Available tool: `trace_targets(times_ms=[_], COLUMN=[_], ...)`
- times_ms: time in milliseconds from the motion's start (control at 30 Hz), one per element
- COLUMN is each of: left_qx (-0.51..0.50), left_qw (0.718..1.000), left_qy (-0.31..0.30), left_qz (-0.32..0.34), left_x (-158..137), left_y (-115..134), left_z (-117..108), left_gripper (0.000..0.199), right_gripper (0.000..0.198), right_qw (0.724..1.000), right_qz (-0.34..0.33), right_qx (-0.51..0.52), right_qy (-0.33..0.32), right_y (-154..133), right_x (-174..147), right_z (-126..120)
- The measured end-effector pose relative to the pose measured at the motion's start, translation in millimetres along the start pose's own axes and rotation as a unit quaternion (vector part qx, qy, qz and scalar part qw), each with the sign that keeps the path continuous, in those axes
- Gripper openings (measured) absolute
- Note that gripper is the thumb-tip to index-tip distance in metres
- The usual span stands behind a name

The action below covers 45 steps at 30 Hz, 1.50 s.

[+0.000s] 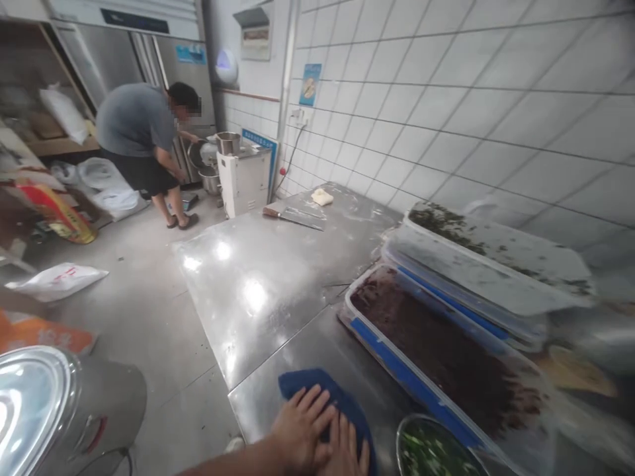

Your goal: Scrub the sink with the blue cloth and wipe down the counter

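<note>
Pressing left hand and right hand flat, fingers extended, on the blue cloth near the worktop left edge, I'm judging wiping partial: pale residue is lying toward the far edge.

Our bare left forearm slants up from the bottom edge of the view toward the right, leading into our left hand, which lies palm down with its fingers stretched forward and to the right, slightly apart. Our right hand lies close beside it, also palm down, its fingers extended forward and its wrist cut off by the bottom edge. We have both hands flattened, with the left thumb reaching across to meet the right hand.
</note>
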<state>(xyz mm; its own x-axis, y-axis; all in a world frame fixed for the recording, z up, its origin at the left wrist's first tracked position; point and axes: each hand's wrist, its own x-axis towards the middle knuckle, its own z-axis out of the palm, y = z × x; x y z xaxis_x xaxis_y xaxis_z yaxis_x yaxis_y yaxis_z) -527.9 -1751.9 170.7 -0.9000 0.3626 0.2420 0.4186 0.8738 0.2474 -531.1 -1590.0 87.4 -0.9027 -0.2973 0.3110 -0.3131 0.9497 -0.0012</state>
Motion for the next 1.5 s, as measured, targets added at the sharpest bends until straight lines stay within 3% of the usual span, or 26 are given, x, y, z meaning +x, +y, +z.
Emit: trace_targets(times_ms=[100, 200, 300, 400, 533, 600, 667, 867, 1100, 1233, 1300, 1367, 1500], left_qx=[-0.006, 0.05, 0.115, 0.158, 0.187, 0.186, 0.168, 0.052, -0.021, -0.029, -0.015, 0.018, 0.107], left_qw=[0.991, 0.954, 0.905, 0.88, 0.907, 0.921, 0.936, 0.966, 0.982, 0.99, 0.992, 0.993, 0.992], left_qy=[-0.014, 0.024, 0.047, 0.044, 0.034, 0.026, 0.013, -0.002, 0.004, -0.036, -0.036, -0.012, 0.074], left_qz=[-0.131, -0.296, -0.408, -0.445, -0.376, -0.341, -0.309, -0.255, -0.189, -0.131, -0.122, -0.113, 0.007], left_x=[28.5, 19.3, -25.3, -78.1, -116.9, -120.4, -115.0, -51.2, 63.6, 101.6, 90.7, 57.2, -40.3], left_y=[-55.6, -110.4, -123.8, -88.3, -27.3, -18.4, -29.0, -121.8, -243.0, -282.5, -281.1, -269.6, -231.4], left_z=[-17.1, -32.9, -43.4, -41.0, -26.6, -25.6, -31.3, -55.6, -56.3, -61.8, -67.4, -70.8, -47.5], left_gripper=[0.062, 0.057, 0.055, 0.055, 0.057, 0.061, 0.063, 0.058, 0.06, 0.06, 0.059, 0.058, 0.067], right_gripper=[0.057, 0.058, 0.055, 0.052, 0.053, 0.053, 0.054, 0.057, 0.06, 0.059, 0.057, 0.056, 0.055], right_qw=[0.986, 0.952, 0.924, 0.899, 0.894, 0.897, 0.904, 0.941, 0.979, 0.979, 0.974, 0.972, 0.989], right_qz=[0.011, -0.086, -0.194, -0.267, -0.264, -0.245, -0.224, -0.139, -0.053, 0.037, 0.065, 0.072, 0.02], right_qx=[0.084, 0.18, 0.211, 0.219, 0.21, 0.193, 0.18, 0.13, 0.095, 0.098, 0.101, 0.099, 0.052], right_qy=[-0.147, -0.233, -0.253, -0.269, -0.294, -0.315, -0.318, -0.28, -0.172, -0.173, -0.194, -0.202, -0.136], right_y=[-52.7, -120.0, -167.6, -176.0, -146.9, -137.8, -139.6, -171.6, -187.8, -197.7, -205.9, -216.8, -239.6], right_x=[95.8, 166.3, 173.8, 126.0, 53.3, 38.7, 43.3, 130.9, 259.3, 301.1, 293.3, 261.4, 140.9], right_z=[-31.6, -49.6, -53.8, -58.5, -65.4, -66.3, -66.2, -57.3, -9.8, -4.3, -12.7, -20.1, -7.5])
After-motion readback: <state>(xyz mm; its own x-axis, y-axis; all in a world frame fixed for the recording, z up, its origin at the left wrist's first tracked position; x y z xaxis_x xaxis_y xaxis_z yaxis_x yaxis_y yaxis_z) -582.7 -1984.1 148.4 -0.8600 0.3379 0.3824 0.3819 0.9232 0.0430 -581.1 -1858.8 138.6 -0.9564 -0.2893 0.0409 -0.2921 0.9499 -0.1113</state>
